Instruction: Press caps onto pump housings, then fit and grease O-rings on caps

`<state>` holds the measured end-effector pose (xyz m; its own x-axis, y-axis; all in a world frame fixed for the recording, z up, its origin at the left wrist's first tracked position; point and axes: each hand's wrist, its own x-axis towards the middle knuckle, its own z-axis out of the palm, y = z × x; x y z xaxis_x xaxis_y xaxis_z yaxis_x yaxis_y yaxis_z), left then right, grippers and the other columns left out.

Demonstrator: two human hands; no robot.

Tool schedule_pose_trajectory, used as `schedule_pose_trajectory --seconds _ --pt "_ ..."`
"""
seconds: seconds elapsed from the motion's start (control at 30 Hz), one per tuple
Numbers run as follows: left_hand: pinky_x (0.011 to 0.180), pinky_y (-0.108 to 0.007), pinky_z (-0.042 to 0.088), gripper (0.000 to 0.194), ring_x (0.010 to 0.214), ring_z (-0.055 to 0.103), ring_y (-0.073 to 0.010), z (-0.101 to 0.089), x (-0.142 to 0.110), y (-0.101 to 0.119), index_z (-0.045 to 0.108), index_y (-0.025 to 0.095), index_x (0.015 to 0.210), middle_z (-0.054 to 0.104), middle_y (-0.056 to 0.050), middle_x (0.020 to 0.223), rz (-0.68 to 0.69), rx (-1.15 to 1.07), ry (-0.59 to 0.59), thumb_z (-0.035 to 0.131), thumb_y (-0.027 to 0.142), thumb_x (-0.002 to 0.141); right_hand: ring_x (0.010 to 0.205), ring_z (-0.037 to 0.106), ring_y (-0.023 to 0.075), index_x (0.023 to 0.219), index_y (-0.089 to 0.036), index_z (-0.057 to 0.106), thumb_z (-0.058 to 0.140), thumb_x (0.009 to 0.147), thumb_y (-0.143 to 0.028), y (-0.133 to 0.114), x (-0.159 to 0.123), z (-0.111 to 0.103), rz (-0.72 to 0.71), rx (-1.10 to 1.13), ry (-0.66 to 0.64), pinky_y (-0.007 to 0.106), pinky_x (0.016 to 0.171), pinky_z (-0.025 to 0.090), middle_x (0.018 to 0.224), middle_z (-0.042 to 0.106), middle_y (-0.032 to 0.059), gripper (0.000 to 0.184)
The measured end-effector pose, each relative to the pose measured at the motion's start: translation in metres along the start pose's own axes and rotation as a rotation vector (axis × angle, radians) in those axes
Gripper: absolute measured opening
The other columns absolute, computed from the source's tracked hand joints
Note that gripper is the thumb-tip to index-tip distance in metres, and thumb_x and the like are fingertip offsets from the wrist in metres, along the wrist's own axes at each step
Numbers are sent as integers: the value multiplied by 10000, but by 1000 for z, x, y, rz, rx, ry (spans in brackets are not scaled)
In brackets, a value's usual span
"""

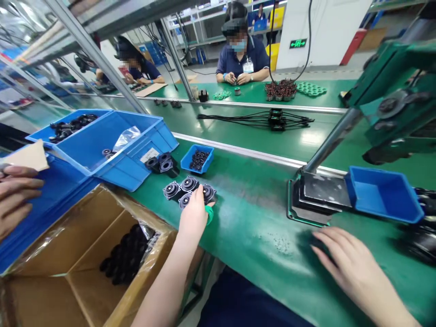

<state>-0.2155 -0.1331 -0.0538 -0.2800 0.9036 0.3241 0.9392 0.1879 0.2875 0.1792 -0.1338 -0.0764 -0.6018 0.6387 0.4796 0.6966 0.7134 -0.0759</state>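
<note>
My left hand [195, 211] reaches over a cluster of round black housings [172, 189] with light rims, its fingertips at the rightmost housing [210, 194]. Thin green loops [210, 214] stick out beside my thumb; the hand appears closed around them, though the palm side is hidden. My right hand [350, 261] is apart from the parts, low over the green tabletop [252, 259], fingers spread and slightly bent, holding nothing. Between my hands lies a patch of small clear bits [281, 243].
A green press [316, 190] stands right, beside a blue bin [384, 193]. A small bin [197, 159] holds dark parts. Large blue crates [136, 159] and a cardboard box [81, 254] stand left. A co-worker's hand [17, 195] shows at the left edge; another person sits opposite.
</note>
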Motion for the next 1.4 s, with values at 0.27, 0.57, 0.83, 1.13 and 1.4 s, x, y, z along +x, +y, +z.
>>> schedule_pose_trajectory --seconds 0.27,0.57,0.83,1.13,1.4 --pt "1131 -372 435 545 1345 514 -222 -4 -3 34 464 238 1415 503 -74 1482 397 -428 -485 556 143 887 1146 579 364 1285 -127 556 588 893 -487 39 -37 -47 266 -279 80 497 965 474 1279 570 200 533" --pt "1015 -364 520 584 1303 542 -234 5 3 84 506 365 1386 423 -32 1546 569 -762 -765 658 165 859 1370 440 208 1526 -229 220 560 937 -422 -42 53 -1 136 471 -301 401 1104 487 1483 420 107 707" --pt "816 -282 545 222 895 651 -153 1 -36 83 611 195 1163 677 -59 970 444 -946 -440 567 187 946 1304 425 284 1264 -168 509 642 872 -475 -58 64 -15 129 339 -96 506 1056 444 1321 499 155 516" --pt "743 -313 580 290 811 648 -170 -3 -39 110 559 145 1239 693 -85 920 776 -796 -255 417 141 986 874 548 98 820 -182 622 658 890 -264 -63 81 -32 269 893 -110 220 793 477 869 557 20 113" --pt "733 -225 612 333 936 700 -173 3 -45 97 670 266 1246 669 -94 1165 384 -1169 -257 548 161 955 851 559 76 906 -178 614 628 904 -182 -22 70 -32 189 691 -5 181 777 466 876 574 18 14"
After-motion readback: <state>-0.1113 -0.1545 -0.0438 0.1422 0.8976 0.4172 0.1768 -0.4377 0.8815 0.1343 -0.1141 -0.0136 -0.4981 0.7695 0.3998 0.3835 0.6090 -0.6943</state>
